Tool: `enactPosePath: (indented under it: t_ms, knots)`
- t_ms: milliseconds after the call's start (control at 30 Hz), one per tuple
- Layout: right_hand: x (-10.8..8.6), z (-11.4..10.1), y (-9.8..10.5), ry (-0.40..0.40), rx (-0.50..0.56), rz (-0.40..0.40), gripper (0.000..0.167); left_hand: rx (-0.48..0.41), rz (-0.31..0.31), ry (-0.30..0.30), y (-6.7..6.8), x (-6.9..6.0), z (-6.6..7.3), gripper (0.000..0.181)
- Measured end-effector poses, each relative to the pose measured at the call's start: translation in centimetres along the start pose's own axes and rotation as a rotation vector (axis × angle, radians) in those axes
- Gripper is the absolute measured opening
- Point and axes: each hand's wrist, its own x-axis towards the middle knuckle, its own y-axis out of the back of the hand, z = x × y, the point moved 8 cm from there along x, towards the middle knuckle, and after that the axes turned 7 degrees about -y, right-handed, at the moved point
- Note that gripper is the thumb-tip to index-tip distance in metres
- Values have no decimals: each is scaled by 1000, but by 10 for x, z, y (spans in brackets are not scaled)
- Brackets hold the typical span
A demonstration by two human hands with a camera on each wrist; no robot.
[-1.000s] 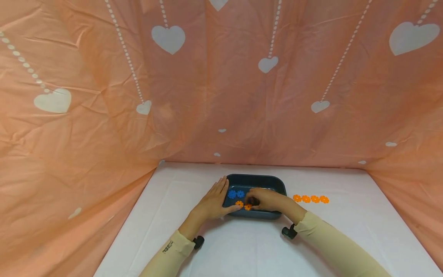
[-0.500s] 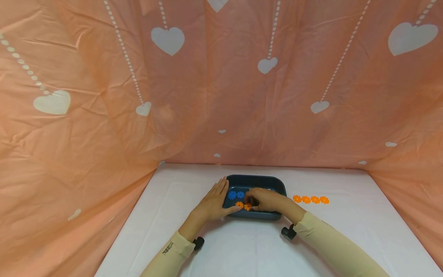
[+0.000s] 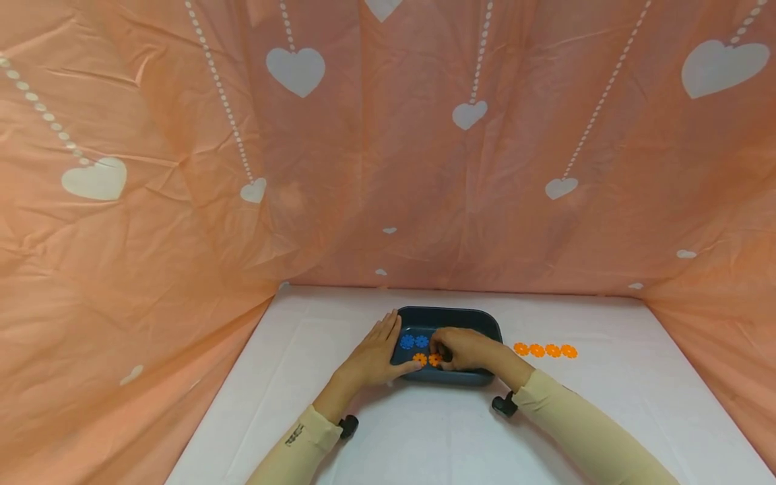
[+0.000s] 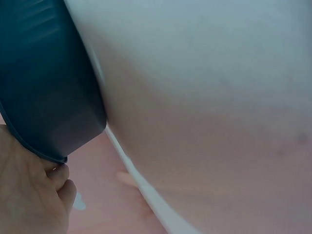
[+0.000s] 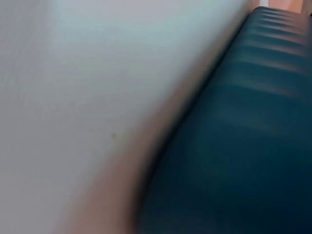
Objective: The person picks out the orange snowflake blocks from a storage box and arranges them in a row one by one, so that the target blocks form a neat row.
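A dark blue-black rectangular tray (image 3: 445, 380) sits on the table in the head view. My left hand (image 3: 371, 353) rests along its left rim with straight fingers, the thumb reaching over the front edge. Inside, two blue flower-shaped discs (image 3: 414, 341) lie side by side. Closer to the front is an orange flower-shaped disc (image 3: 419, 359) by my left thumb. My right hand (image 3: 467, 349) reaches in with curled fingers and pinches a second orange flower-shaped disc (image 3: 434, 360), which it partly covers. The left wrist view shows the tray wall (image 4: 53, 83) beside my left hand (image 4: 29, 185).
Several orange flower-shaped discs (image 3: 545, 350) lie in a row on the white table (image 3: 424, 438), right of the tray. A peach curtain (image 3: 412, 155) with white hearts hangs behind and at both sides. The right wrist view shows mostly the tray's ridged outer wall (image 5: 243, 146).
Both hands and the tray hold nearly the same places throughout. The right fingers shift only slightly over the orange disc.
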Motion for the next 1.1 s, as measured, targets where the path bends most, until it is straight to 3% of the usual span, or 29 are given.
enactPosePath:
  t_ms: [400, 667, 1100]
  knots:
    - [-9, 9, 23, -44, -26, 94, 27, 8, 4, 7, -1, 0, 0, 116]
    - [-28, 10, 42, -6, -72, 168, 25, 9, -5, 9, -2, 0, 0, 117]
    - [-64, 37, 68, -73, -28, 241, 27, 23, -1, 3, -2, 1, -1, 118]
